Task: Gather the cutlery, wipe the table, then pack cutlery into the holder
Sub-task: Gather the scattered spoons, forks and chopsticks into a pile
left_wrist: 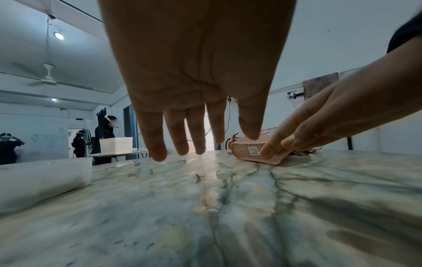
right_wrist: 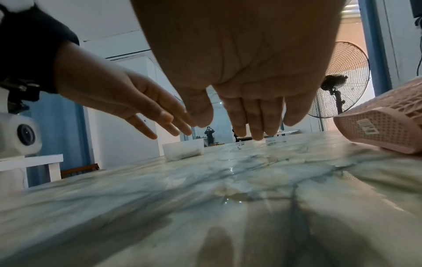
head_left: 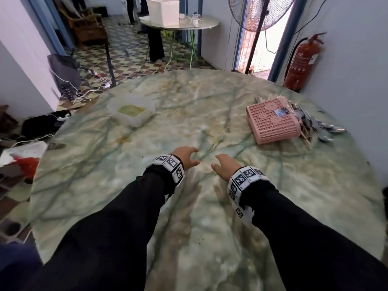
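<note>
Both hands, left (head_left: 185, 156) and right (head_left: 225, 166), hover empty with fingers relaxed above the counter (head_left: 189, 206). The pink cutlery holder (head_left: 273, 122) lies tipped at two o'clock, spoons (head_left: 327, 131) beside it. Gathering seems next: reach there.

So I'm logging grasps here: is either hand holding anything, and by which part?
Nothing is held. The left hand and right hand hover open above the table, fingers spread.

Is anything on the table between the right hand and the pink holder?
Nothing visible. Bare table lies between the right hand and the pink holder, which lies on its side with the cutlery beyond it.
</note>
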